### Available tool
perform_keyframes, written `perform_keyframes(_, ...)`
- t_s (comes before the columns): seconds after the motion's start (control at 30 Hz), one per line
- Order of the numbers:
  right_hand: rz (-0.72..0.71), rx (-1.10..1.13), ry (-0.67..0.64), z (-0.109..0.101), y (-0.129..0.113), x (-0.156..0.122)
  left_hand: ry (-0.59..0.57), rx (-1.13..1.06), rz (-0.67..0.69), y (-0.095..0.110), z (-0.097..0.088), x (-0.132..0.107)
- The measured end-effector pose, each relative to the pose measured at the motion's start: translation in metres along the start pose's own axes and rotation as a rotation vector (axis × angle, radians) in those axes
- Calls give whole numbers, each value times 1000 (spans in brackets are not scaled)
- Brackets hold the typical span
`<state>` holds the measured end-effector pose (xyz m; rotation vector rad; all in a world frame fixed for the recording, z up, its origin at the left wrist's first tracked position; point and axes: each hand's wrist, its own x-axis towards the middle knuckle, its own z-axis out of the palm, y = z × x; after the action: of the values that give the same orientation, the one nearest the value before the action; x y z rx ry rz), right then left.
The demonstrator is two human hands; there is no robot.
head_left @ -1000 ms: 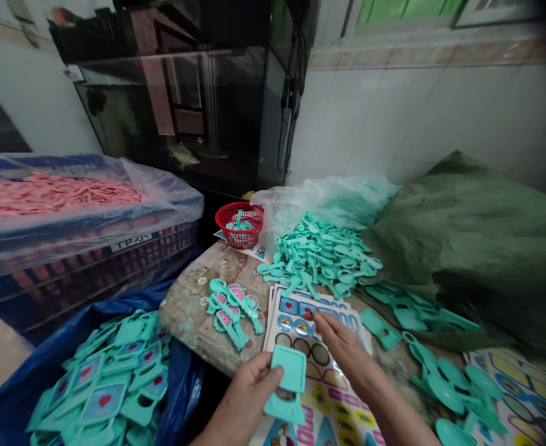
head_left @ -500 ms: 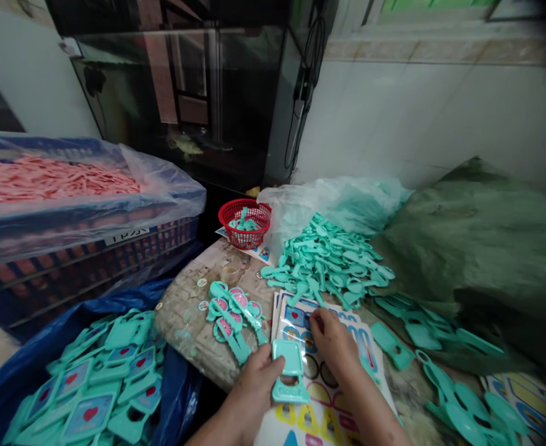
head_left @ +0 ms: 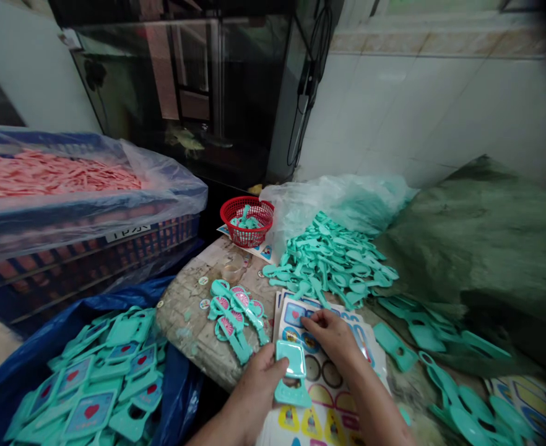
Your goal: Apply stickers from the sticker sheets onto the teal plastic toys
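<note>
My left hand (head_left: 259, 384) grips a small teal plastic toy piece with a square frame (head_left: 290, 371), held just above the near part of a sticker sheet (head_left: 322, 378). My right hand (head_left: 331, 337) rests on that sheet, its fingertips pinched at a blue sticker near the sheet's far left corner. What the fingertips hold, if anything, is too small to tell. A few teal fan-shaped pieces with pink stickers (head_left: 234, 313) lie just left of the sheet.
A heap of teal handle pieces (head_left: 331, 260) lies beyond the sheet. A red basket (head_left: 247, 220) stands behind it. A blue bag with several stickered teal pieces (head_left: 101, 378) sits at the lower left. More teal scoops (head_left: 459, 396) lie right, by green sacking (head_left: 477, 248).
My right hand has slid forward along the sticker sheet toward its far left corner and pinched there. My left hand has drawn the teal piece closer to the right hand.
</note>
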<state>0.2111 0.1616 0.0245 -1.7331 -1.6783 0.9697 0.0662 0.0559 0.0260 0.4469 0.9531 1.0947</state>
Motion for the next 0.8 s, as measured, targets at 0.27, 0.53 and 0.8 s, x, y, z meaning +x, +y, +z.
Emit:
perform_keyframes(0.27,56,568,-203,-19,-22,-18,15,75,107,-6,-3,5)
perform_keyframes(0.53,27,711,-178,-47,-34,-61,-29,38,79,0,-3,-3)
perform_keyframes(0.8,67,470,-303,-32,-19,-106,-156,-276,89,9,2,-25)
